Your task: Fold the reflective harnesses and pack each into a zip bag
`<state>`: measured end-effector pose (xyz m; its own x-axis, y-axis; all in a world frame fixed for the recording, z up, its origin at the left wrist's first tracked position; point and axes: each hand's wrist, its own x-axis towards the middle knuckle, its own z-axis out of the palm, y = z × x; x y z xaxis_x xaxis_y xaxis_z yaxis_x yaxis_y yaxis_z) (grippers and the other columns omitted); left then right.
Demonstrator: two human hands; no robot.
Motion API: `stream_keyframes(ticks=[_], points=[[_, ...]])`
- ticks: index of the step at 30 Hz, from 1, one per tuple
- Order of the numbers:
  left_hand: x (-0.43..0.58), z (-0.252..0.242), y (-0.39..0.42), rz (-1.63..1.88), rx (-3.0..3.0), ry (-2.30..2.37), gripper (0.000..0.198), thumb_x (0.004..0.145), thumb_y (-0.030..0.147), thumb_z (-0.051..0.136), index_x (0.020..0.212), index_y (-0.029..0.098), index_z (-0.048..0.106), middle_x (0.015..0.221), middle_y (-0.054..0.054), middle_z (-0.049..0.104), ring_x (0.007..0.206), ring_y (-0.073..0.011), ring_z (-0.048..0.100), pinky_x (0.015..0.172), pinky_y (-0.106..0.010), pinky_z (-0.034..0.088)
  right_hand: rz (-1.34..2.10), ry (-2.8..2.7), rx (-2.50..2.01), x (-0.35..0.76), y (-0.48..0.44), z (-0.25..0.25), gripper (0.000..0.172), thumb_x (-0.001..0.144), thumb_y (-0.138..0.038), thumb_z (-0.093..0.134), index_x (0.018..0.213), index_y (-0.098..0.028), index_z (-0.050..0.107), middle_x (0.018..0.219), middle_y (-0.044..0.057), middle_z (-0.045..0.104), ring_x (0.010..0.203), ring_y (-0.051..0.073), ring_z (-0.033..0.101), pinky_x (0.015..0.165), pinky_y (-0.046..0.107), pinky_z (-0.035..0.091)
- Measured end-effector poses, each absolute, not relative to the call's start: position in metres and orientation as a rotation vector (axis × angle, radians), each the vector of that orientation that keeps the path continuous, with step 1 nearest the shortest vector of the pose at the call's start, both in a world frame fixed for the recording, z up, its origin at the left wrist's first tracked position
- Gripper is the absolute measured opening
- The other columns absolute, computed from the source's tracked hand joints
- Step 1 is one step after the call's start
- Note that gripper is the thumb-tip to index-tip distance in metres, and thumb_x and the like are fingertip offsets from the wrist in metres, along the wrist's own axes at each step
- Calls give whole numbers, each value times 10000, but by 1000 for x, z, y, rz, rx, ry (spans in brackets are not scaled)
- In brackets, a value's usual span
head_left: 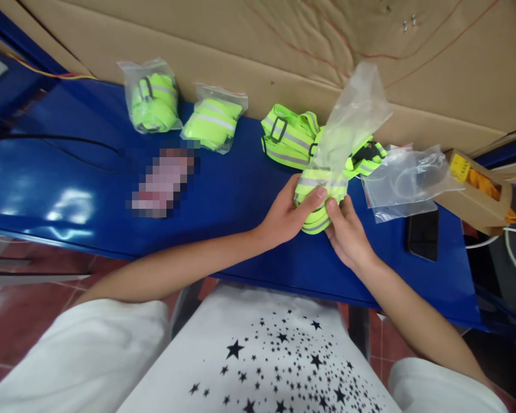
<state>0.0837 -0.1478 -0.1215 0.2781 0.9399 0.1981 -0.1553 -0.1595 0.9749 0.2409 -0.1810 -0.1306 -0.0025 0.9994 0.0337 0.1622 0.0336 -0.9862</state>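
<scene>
Over the table's near middle, a folded neon-yellow reflective strap (315, 222) with silver stripes is held between my two hands. My left hand (284, 213) grips its left side, thumb across the front. My right hand (348, 232) pinches it from the lower right, fingers partly hidden behind it. A clear plastic bag (351, 109) rises from the upper part of the bundle and covers some of it; how far the strap is inside I cannot tell. Just behind lie loose neon reflective straps (290, 137) with black buckles, partly hidden by the bag.
Two bagged strap bundles (157, 103) (212, 120) sit along the cardboard wall (223, 51) at the back left. A blurred-out item (163, 182) lies on the blue table (223, 198). To the right are clear bags (406, 180), a dark phone (422, 234) and a cardboard box (473, 198).
</scene>
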Motion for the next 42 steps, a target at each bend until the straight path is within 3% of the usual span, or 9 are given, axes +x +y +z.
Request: stream_keyframes(ticks=[4, 9, 14, 17, 22, 29, 33, 39, 42], points=[[77, -121, -146, 1315, 1543, 736, 584, 937, 598, 681, 1335, 186, 567, 1428, -156, 620, 1335, -292, 593, 1145, -433, 464, 949, -1498, -1343, 240, -190, -118, 487, 1039, -589, 513, 1330, -201, 563, 1318, 120, 674, 1257, 235, 650, 1121, 399, 522], [62, -112, -139, 1048, 1258, 659, 579, 768, 490, 886, 1215, 184, 680, 1221, -95, 743, 1147, -281, 700, 981, -394, 567, 777, -1554, -1328, 253, -186, -109, 466, 972, -581, 639, 1243, -203, 636, 1162, 91, 737, 1042, 234, 709, 920, 379, 600], [61, -102, -139, 1142, 856, 652, 673, 616, 306, 997, 1217, 247, 701, 1199, -24, 762, 1174, -246, 708, 1038, -387, 552, 544, -1712, -1389, 248, -178, -96, 486, 868, -579, 773, 1159, -206, 665, 958, 46, 751, 785, 202, 688, 701, 343, 581], [61, -101, -133, 1133, 768, 616, 548, 660, 370, 982, 1124, 219, 733, 1174, -35, 778, 1159, -255, 722, 1036, -391, 562, 469, -1785, -1360, 242, -175, -84, 525, 842, -576, 805, 1190, -207, 670, 1043, 64, 762, 894, 232, 717, 797, 380, 598], [55, -101, -124, 1039, 757, 480, 453, 835, 543, 831, 1126, 202, 757, 1248, -80, 769, 1223, -311, 708, 1022, -413, 575, 675, -1749, -1188, 241, -173, -77, 491, 929, -475, 746, 1339, -234, 621, 1249, 75, 725, 1075, 232, 718, 920, 398, 610], [61, -103, -140, 955, 788, 478, 595, 726, 387, 948, 1259, 234, 732, 1326, -78, 741, 1314, -306, 650, 1135, -444, 504, 647, -1577, -1304, 241, -182, -81, 345, 983, -431, 677, 1255, -226, 624, 1129, 47, 732, 989, 195, 710, 882, 362, 597], [72, -111, -153, 922, 807, 568, 643, 740, 443, 930, 1304, 231, 706, 1326, -85, 737, 1345, -315, 624, 1182, -493, 462, 624, -1450, -1364, 232, -187, -84, 340, 1009, -465, 632, 1244, -219, 622, 1084, 43, 726, 963, 185, 689, 843, 336, 579], [81, -118, -155, 763, 934, 529, 781, 706, 502, 938, 1386, 241, 656, 1445, -128, 663, 1437, -328, 543, 1271, -540, 347, 844, -1219, -1221, 221, -180, -102, 412, 998, -576, 605, 1247, -248, 622, 1171, 57, 702, 1100, 205, 676, 967, 376, 581], [70, -110, -142, 619, 1090, 551, 796, 692, 540, 930, 1387, 268, 654, 1464, -133, 642, 1430, -323, 542, 1217, -539, 405, 920, -1121, -1162, 230, -170, -104, 471, 973, -610, 629, 1293, -264, 614, 1233, 61, 696, 1161, 215, 672, 1033, 409, 567]])
